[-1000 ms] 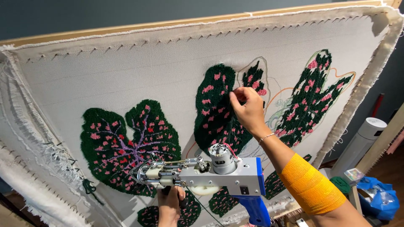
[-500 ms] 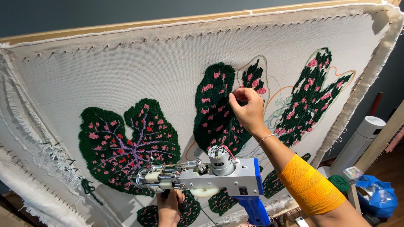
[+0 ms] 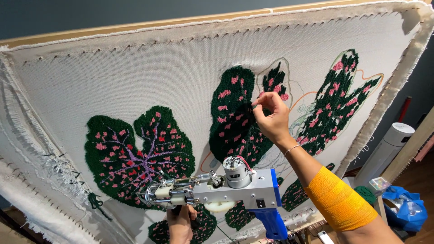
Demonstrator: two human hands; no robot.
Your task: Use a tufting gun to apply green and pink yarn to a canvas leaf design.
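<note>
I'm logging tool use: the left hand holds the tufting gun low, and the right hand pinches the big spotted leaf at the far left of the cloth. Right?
Not quite. The left hand does hold the tufting gun low, but the right hand pinches at the middle leaf, not the far-left leaf. The head view shows it.

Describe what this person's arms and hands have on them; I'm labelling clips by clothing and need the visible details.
Both hands are bare, with no gloves and no sleeves in view. The right hand has a thin bead-like bracelet at the wrist, and a wide orange wrap circles the forearm further up. Only part of the left hand shows at the bottom edge; nothing worn on it is visible.
</note>
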